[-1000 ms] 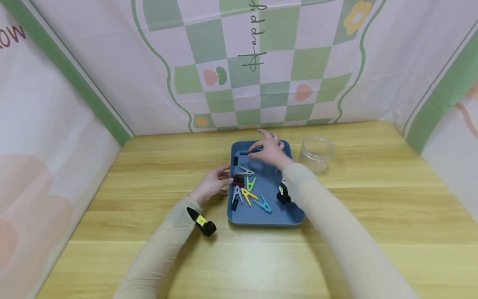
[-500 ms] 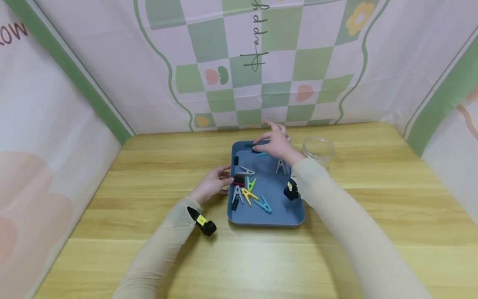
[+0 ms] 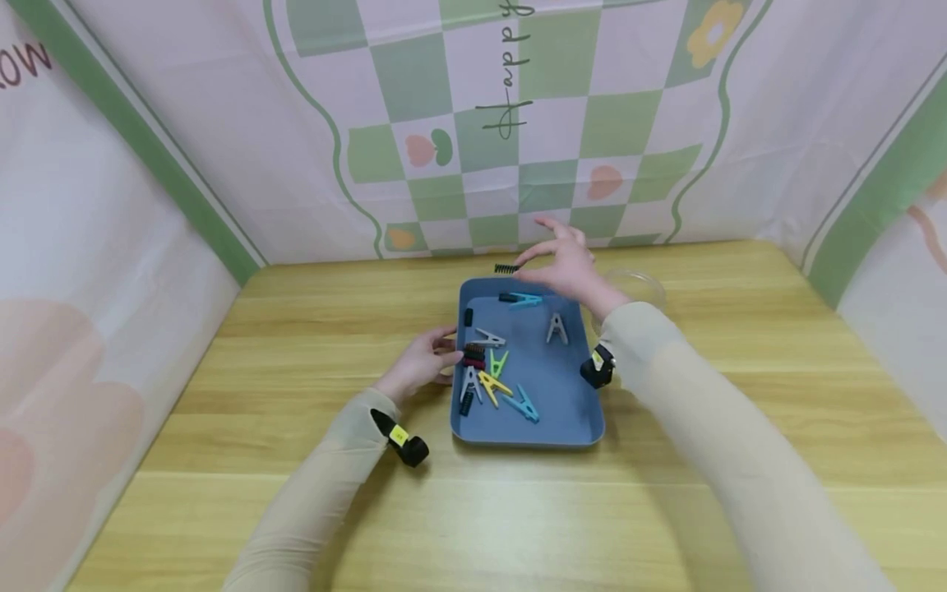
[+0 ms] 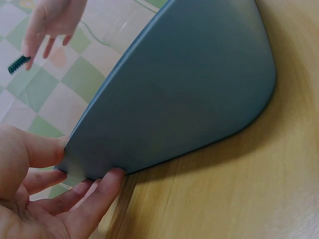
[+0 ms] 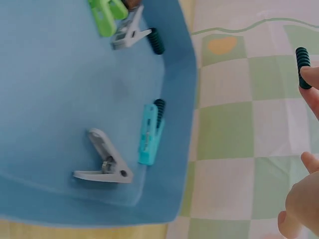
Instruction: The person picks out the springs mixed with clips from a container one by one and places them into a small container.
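My right hand [image 3: 568, 265] pinches a dark green spring [image 3: 506, 269] between thumb and fingertip, above the far rim of the blue tray [image 3: 547, 411]. The other fingers spread away from it. My left hand [image 3: 423, 362] holds the tray's left side; in the left wrist view its thumb lies at the rim and its fingers against the outer wall. Inside the tray lie blue clothespins [image 3: 524, 405], a yellow clothespin [image 3: 492, 386], a light green clothespin [image 3: 498, 363] and several grey ones, including one at the right [image 5: 107, 162]. Several dark springs [image 5: 156, 41] lie along its edges.
A clear round jar [image 3: 638, 288] stands right of the tray, partly hidden behind the right hand and wrist. The tray sits on a wooden table [image 3: 311, 329]. A patterned cloth [image 3: 547, 156] hangs close behind the table's far edge.
My right hand has lifted the spring from the tray's far end and moved up and right. A blue clothespin and a grey one there are uncovered. The left hand stays put.
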A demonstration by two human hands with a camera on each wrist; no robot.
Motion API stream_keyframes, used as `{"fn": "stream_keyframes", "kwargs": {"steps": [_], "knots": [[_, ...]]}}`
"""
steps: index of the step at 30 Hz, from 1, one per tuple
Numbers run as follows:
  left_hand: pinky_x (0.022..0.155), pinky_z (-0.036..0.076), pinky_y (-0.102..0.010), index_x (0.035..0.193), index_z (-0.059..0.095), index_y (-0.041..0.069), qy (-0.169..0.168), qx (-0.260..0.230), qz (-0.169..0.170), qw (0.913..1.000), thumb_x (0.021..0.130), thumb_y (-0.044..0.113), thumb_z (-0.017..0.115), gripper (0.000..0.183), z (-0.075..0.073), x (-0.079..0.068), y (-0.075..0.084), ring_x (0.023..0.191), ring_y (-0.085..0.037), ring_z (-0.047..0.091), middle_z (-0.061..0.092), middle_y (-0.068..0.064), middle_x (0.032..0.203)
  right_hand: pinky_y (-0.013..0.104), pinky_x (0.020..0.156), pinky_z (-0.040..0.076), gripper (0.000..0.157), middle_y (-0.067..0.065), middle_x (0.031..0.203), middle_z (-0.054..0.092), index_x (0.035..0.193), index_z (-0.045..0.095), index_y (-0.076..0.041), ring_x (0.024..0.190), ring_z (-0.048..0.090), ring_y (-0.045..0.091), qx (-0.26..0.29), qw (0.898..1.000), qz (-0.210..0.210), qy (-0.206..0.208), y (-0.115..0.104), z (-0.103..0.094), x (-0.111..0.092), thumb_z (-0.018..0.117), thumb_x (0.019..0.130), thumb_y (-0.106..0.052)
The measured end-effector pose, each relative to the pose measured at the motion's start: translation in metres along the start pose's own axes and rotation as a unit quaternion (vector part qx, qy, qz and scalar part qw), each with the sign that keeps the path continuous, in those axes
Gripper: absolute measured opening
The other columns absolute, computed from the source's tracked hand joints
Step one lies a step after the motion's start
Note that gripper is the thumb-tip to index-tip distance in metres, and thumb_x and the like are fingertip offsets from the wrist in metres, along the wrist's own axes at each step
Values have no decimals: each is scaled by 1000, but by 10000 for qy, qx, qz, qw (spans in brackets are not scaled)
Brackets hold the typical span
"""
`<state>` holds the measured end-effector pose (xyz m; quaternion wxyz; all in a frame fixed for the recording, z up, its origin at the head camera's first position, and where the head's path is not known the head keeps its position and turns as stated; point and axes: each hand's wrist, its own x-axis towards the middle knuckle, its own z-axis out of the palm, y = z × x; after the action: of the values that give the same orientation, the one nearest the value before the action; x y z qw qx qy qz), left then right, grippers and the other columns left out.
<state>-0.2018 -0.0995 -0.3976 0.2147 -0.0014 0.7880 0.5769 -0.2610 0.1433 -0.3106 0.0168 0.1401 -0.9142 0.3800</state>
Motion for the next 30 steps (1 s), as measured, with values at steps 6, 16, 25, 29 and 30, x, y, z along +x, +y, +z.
{"fn": "stream_keyframes", "kwargs": {"steps": [6, 16, 25, 29, 30], "knots": [[81, 59, -39, 146, 34, 13, -4, 14, 26, 10000, 94, 6, 56, 57, 0, 1, -2, 115, -31, 55, 49, -17, 134, 66, 113, 5, 24, 6, 157, 22, 94, 73, -1, 142, 2, 41, 288, 9995, -54, 111, -4, -11, -6, 75, 80, -20], [80, 59, -38, 146, 35, 14, 62, 40, 40, 10000, 94, 7, 57, 58, 0, 2, -4, 115, -31, 55, 49, -17, 134, 69, 111, 7, 25, 4, 157, 20, 96, 72, 0, 142, 0, 40, 262, 9996, -68, 65, 3, -23, -22, 74, 80, -19], [79, 59, -37, 146, 35, 13, 89, 32, 38, 9999, 94, 7, 57, 57, 0, 2, -4, 116, -31, 55, 49, -17, 135, 72, 109, 0, 23, 4, 158, 18, 95, 72, -3, 142, -2, 41, -49, 9999, -92, 17, 13, -29, -30, 74, 81, -21], [79, 60, -36, 146, 34, 13, 74, 63, 74, 9999, 94, 8, 57, 57, 0, 1, -5, 115, -31, 55, 49, -17, 135, 73, 108, -1, 24, 6, 157, 19, 96, 72, -2, 142, -2, 42, -87, 9999, -38, 60, 18, -29, -33, 74, 81, -21], [79, 60, -36, 146, 34, 13, 78, 79, 84, 9999, 94, 8, 57, 57, 0, 1, -5, 115, -31, 55, 49, -17, 135, 73, 107, -1, 25, 6, 157, 19, 96, 72, -2, 142, -3, 42, -84, 9999, -20, 65, 19, -29, -34, 74, 81, -21]]}}
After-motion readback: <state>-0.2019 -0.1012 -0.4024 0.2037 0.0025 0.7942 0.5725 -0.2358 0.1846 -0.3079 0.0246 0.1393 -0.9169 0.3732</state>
